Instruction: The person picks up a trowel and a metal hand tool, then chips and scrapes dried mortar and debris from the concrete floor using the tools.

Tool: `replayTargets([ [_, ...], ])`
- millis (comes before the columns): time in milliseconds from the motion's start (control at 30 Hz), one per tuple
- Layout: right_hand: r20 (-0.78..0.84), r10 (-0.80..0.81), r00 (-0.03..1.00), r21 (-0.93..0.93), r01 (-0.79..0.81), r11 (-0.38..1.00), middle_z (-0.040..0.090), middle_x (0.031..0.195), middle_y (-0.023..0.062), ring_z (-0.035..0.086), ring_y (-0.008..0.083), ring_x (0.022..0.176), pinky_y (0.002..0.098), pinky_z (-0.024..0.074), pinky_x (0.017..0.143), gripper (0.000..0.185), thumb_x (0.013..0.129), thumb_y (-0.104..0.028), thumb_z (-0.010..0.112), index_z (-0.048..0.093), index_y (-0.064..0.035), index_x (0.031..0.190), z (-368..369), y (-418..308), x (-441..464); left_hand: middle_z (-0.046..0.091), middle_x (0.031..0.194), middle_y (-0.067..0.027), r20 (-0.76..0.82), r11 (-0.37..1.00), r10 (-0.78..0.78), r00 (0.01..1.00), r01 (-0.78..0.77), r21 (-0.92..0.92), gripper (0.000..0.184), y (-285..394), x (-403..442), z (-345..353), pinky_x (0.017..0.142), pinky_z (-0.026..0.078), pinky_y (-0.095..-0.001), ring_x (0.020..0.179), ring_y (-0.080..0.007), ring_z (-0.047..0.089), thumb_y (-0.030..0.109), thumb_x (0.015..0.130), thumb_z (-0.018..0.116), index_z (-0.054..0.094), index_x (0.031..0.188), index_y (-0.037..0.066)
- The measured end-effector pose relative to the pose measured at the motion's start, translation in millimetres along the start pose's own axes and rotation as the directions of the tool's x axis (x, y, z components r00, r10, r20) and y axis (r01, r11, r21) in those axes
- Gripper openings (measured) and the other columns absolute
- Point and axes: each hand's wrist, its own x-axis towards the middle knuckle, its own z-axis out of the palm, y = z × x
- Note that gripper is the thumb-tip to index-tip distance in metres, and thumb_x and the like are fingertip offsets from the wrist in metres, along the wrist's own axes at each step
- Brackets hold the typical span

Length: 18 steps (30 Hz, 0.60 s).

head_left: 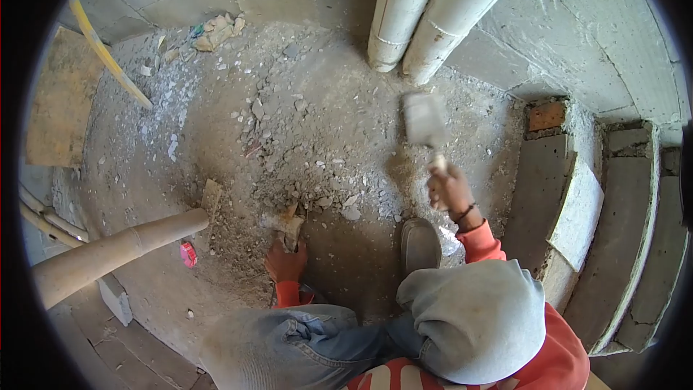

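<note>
My right hand [449, 191] grips the handle of a trowel [424, 119] with a broad, squarish grey blade. The blade is held out ahead over the dusty floor and is slightly smeared by motion. Low in the middle, my left hand [286, 261] is closed around a pale, jagged piece [291, 228] whose kind I cannot make out. This piece is at the near edge of a spread of grey rubble [307, 188], made of small chips and dust. My shoe [420, 245] rests on the floor between the two hands.
A bamboo pole [130, 245] slants in from the left, near a small pink object [188, 253]. Two white pipes [440, 22] stand against the back wall. Concrete steps [538, 195] rise on the right, with a loose slab [577, 213] on them. A yellow strip [108, 54] leans back left.
</note>
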Motion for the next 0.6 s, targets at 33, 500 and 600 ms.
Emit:
replayTargets([
  [33, -0.158, -0.134, 0.978, 0.063, 0.145, 0.987, 0.049, 0.064, 0.0021, 0.046, 0.0129, 0.044, 0.0275, 0.0393, 0.036, 0.011, 0.094, -0.018, 0.052, 0.05, -0.0091, 0.102, -6.8, 3.6, 7.4, 0.067, 0.087, -0.0265, 0.022, 1.0, -0.01, 1.0, 0.009, 0.014, 0.055, 1.6, 1.0, -2.3, 0.074, 0.051, -0.0501, 0.082, -0.0436, 0.065, 0.044, 0.069, 0.072, 0.067, 0.097, -0.003],
  [500, -0.371, -0.2, 0.907, 0.18, 0.281, 0.943, 0.047, 0.065, 0.002, 0.048, 0.0136, 0.045, 0.029, 0.0392, 0.036, 0.012, 0.091, -0.011, 0.053, 0.049, -0.0049, 0.1, -19.0, -12.8, 36.3, 0.067, 0.085, -0.0248, 0.041, 1.0, -0.014, 0.999, 0.014, -0.004, 0.055, 3.4, 3.7, -0.6, 0.075, 0.051, -0.0491, 0.081, -0.0425, 0.065, 0.042, 0.068, 0.073, 0.067, 0.104, 0.0],
  [600, -0.618, -0.266, 0.739, 0.187, 0.468, 0.864, 0.047, 0.065, 0.003, 0.048, 0.0136, 0.045, 0.0291, 0.04, 0.036, 0.013, 0.09, -0.008, 0.052, 0.047, -0.004, 0.102, -31.1, -1.7, 54.2, 0.067, 0.083, -0.0251, 0.032, 1.0, -0.009, 0.999, 0.008, 0.018, 0.054, -2.0, -1.1, 3.3, 0.074, 0.051, -0.0496, 0.08, -0.0432, 0.065, 0.042, 0.068, 0.073, 0.067, 0.1, -0.001],
])
